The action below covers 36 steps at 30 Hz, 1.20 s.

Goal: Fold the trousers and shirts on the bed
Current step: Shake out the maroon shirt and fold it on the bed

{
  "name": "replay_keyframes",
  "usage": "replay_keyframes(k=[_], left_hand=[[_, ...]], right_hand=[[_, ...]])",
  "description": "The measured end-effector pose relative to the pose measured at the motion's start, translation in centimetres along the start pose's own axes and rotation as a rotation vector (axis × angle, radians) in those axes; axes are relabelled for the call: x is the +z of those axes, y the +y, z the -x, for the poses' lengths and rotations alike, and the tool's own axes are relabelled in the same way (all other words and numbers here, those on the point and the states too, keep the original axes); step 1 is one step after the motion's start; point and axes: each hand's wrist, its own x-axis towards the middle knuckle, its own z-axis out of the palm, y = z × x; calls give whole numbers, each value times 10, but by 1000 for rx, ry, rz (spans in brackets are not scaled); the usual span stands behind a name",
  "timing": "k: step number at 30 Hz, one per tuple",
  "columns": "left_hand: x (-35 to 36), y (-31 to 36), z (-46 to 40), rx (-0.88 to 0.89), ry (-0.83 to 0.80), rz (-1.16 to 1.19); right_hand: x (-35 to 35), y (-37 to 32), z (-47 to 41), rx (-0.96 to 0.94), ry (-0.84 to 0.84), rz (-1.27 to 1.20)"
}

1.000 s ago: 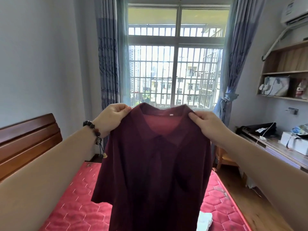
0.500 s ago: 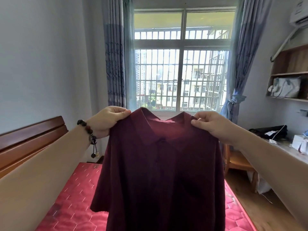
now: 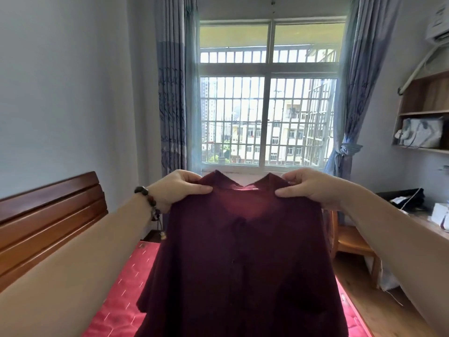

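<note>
One maroon polo shirt [image 3: 243, 259] held up in the air above the red quilted mattress [image 3: 126, 295], between the camera and the barred window [image 3: 267, 105]. Pinched at the shoulder seams either side of the collar — left hand [image 3: 178, 189] and right hand [image 3: 308, 187] each with thumb in front and fingers curled behind the cloth. Held high and spread, most likely to let the body hang straight and shake out creases, and to square the shoulders before laying it flat on the mattress for folding. Placket and buttons toward the camera, short sleeves drooping at the sides, hem out of view below.

By count: one shirt in view, no trousers visible — possibly hidden behind the hanging cloth, cannot tell. Two hands, both gripping. One beaded bracelet [image 3: 147, 199] on the left wrist. One wooden headboard [image 3: 48, 215] left of the shirt; one wooden chair [image 3: 349, 239] right of it, below the window.
</note>
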Motion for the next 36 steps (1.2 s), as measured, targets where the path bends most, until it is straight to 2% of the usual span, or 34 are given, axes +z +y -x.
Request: replay_keyframes(k=[2, 4, 5, 7, 10, 13, 16, 20, 22, 25, 26, 27, 30, 31, 36], left_hand=[[18, -8, -7, -24, 203, -111], [40, -13, -13, 39, 422, -290], [52, -14, -15, 94, 526, -381], [77, -13, -15, 198, 663, -487], [107, -9, -14, 271, 653, -410], [122, -5, -12, 257, 547, -193], [124, -3, -8, 225, 437, -5], [124, -8, 0, 244, 264, -9], [124, -10, 1, 242, 228, -28], [120, -11, 2, 247, 182, 26], [119, -10, 3, 253, 159, 26], [118, -8, 3, 265, 133, 7], [121, -3, 6, 315, 64, -43], [122, -2, 6, 324, 66, -52], [114, -11, 7, 306, 123, 31]], right_hand=[[14, 4, -10, 11, 337, 246], [31, 7, -20, -15, 633, 472], [40, 9, -23, -31, 723, 536], [57, 10, -25, -66, 789, 526], [79, 7, -25, -117, 745, 347], [90, 2, -22, -101, 662, 132], [87, -3, -17, -39, 503, -91], [75, -8, -5, -21, 295, -286], [65, -9, 1, -40, 256, -187], [40, -13, 6, -248, 388, 381], [34, -16, 8, -326, 393, 547], [28, -20, 10, -374, 327, 657], [24, -29, 9, -316, 11, 756], [24, -31, 8, -299, -32, 756], [21, -35, 3, -334, 16, 755]])
